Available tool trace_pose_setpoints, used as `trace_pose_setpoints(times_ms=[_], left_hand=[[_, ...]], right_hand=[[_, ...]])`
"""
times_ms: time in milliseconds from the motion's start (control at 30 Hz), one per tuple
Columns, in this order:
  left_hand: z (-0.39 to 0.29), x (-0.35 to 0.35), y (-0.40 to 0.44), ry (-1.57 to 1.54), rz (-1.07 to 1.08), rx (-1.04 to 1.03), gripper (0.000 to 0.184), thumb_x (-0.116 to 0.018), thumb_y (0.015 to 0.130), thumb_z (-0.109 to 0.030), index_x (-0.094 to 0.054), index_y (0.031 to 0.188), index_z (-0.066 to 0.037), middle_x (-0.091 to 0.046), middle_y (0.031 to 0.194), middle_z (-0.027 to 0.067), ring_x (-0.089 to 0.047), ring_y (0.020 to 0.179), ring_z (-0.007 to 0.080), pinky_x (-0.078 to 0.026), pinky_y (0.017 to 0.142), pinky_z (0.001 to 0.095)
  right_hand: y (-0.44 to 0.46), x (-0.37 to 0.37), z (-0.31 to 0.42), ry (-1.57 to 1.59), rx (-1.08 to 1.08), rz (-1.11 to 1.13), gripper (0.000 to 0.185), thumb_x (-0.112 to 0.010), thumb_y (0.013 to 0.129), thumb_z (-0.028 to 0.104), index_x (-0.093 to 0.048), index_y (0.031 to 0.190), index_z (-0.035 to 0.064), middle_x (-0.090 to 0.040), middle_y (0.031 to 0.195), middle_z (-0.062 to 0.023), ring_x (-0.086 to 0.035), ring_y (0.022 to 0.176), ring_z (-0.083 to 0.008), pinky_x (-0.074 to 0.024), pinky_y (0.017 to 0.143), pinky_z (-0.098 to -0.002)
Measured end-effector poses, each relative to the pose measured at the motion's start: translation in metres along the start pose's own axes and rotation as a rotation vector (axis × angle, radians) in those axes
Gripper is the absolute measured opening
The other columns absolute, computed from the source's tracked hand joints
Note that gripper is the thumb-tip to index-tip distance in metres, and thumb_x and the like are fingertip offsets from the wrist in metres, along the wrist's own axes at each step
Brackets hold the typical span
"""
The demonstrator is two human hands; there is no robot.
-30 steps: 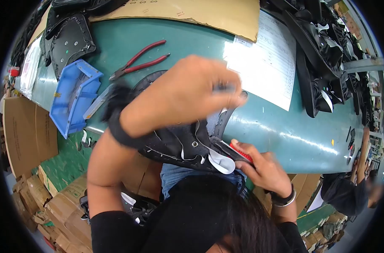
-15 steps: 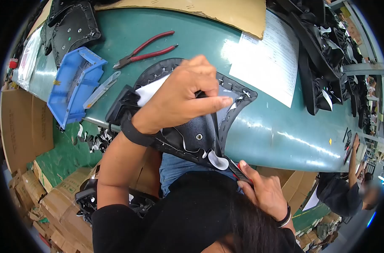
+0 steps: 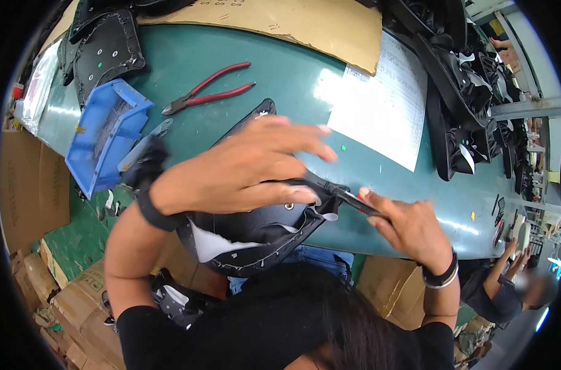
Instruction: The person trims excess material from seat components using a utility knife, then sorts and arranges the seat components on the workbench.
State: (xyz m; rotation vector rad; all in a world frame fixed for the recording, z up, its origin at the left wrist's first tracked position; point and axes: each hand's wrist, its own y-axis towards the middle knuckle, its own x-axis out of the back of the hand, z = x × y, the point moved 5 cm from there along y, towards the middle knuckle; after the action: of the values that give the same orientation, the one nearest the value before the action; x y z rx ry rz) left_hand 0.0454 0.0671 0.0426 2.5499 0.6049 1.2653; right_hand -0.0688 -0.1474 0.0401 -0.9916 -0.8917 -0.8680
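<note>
A black covered panel [image 3: 231, 223] with a stapled edge, white lining and a metal eyelet lies at the table's near edge, over my lap. My left hand [image 3: 237, 163] is above it, fingers spread and slightly blurred, with the thumb close to the folded black material. Whether the thumb touches it I cannot tell. My right hand [image 3: 413, 228] is closed around a slim black-and-red tool [image 3: 365, 205], whose tip is at the panel's right corner. The tip itself is hidden by the material.
Red-handled cutting pliers [image 3: 212, 92] lie on the green table [image 3: 280, 61]. A blue bin [image 3: 77, 160] and a translucent-handled cutter [image 3: 132, 154] are at left. Cardboard [image 3: 330, 37], a printed sheet [image 3: 379, 111] and stacked black parts [image 3: 444, 117] lie beyond. Another person [image 3: 496, 283] works at far right.
The panel has turned and tilted, bringing its right corner upward. My left hand has opened from a pinch. My right hand has moved up and right with the tool.
</note>
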Motion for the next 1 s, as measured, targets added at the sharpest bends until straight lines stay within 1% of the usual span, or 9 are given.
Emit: trace_pose_setpoints(times_ms=[133,167,233,333,400,533,667,767,1000], left_hand=[[0.023,-0.004,0.006,-0.834,0.009,0.505,0.037,-0.048,0.099,-0.029,-0.058,0.077,0.000,-0.064,0.085,0.0102,-0.063,0.088,0.0239,-0.048,0.088,0.0411],[0.025,-0.004,0.001,-0.726,-0.110,0.386,0.041,-0.043,0.102,-0.037,-0.061,0.086,-0.003,-0.059,0.069,0.0074,-0.057,0.058,0.0205,-0.046,0.060,0.0322],[0.024,0.030,-0.016,-1.349,-0.994,0.586,0.039,-0.039,0.103,-0.035,-0.057,0.084,-0.007,-0.050,0.061,0.0008,-0.049,0.053,0.0141,-0.042,0.056,0.0304],[0.038,0.035,-0.035,-1.561,-0.984,0.208,0.042,-0.033,0.105,-0.036,-0.037,0.071,-0.013,-0.033,0.059,-0.0032,-0.033,0.048,0.0076,-0.036,0.050,0.0262],[0.032,0.027,-0.045,-1.518,-0.950,0.172,0.035,-0.045,0.101,-0.037,-0.047,0.077,-0.011,-0.040,0.061,-0.0029,-0.038,0.051,0.0092,-0.037,0.050,0.0270],[-0.006,-0.005,-0.009,0.210,-0.288,0.550,0.025,-0.075,0.075,-0.023,-0.067,0.090,-0.005,-0.057,0.075,0.0023,-0.049,0.064,0.0138,-0.038,0.062,0.0319],[0.001,-0.026,0.010,0.297,-0.217,0.352,0.013,-0.071,0.077,-0.012,-0.064,0.071,-0.003,-0.052,0.067,0.0035,-0.045,0.063,0.0119,-0.035,0.062,0.0283],[0.028,0.001,-0.001,-0.707,-0.609,0.689,0.024,-0.067,0.080,-0.011,-0.056,0.061,0.000,-0.049,0.062,0.0033,-0.043,0.061,0.0139,-0.033,0.058,0.0279],[0.040,0.052,-0.070,-1.335,-1.587,-0.232,0.025,-0.060,0.088,-0.021,-0.053,0.069,-0.007,-0.049,0.074,-0.0022,-0.045,0.072,0.0104,-0.039,0.063,0.0257]], right_hand=[[-0.017,-0.023,0.015,0.026,-0.144,-0.086,0.052,-0.063,0.088,0.027,-0.047,0.137,0.0224,-0.058,0.060,-0.0079,-0.057,0.052,-0.0313,-0.0422,0.049,-0.0419],[-0.020,-0.026,0.019,0.084,-0.170,-0.088,0.054,-0.065,0.087,0.025,-0.047,0.137,0.0160,-0.059,0.062,-0.0094,-0.058,0.052,-0.0323,-0.0432,0.050,-0.0429],[-0.026,-0.039,0.026,0.139,-0.172,-0.190,0.054,-0.065,0.086,0.024,-0.048,0.137,0.0137,-0.060,0.063,-0.0103,-0.058,0.052,-0.0332,-0.0437,0.050,-0.0436],[-0.027,-0.034,0.039,0.109,-0.153,-0.386,0.053,-0.065,0.086,0.021,-0.049,0.135,0.0093,-0.062,0.066,-0.0130,-0.059,0.055,-0.0355,-0.0446,0.052,-0.0452],[-0.023,-0.034,0.039,0.089,-0.341,-0.248,0.053,-0.065,0.086,0.021,-0.049,0.136,0.0116,-0.062,0.068,-0.0130,-0.059,0.057,-0.0356,-0.0447,0.053,-0.0449],[0.000,-0.010,0.014,0.042,-0.189,-0.210,0.051,-0.064,0.087,0.021,-0.049,0.136,0.0192,-0.062,0.067,-0.0113,-0.059,0.056,-0.0339,-0.0427,0.050,-0.0432],[0.006,-0.015,0.009,-0.003,-0.157,-0.216,0.052,-0.064,0.087,0.022,-0.048,0.137,0.0184,-0.062,0.066,-0.0109,-0.059,0.054,-0.0338,-0.0422,0.048,-0.0419],[-0.003,-0.028,0.021,0.074,-0.170,-0.279,0.055,-0.065,0.087,0.018,-0.045,0.137,0.0097,-0.063,0.065,-0.0132,-0.058,0.053,-0.0353,-0.0420,0.048,-0.0434],[-0.051,-0.044,0.046,0.186,-0.250,-0.384,0.057,-0.066,0.086,0.014,-0.042,0.136,0.0026,-0.066,0.100,-0.0230,-0.063,0.077,-0.0430,-0.0503,0.069,-0.0463]])
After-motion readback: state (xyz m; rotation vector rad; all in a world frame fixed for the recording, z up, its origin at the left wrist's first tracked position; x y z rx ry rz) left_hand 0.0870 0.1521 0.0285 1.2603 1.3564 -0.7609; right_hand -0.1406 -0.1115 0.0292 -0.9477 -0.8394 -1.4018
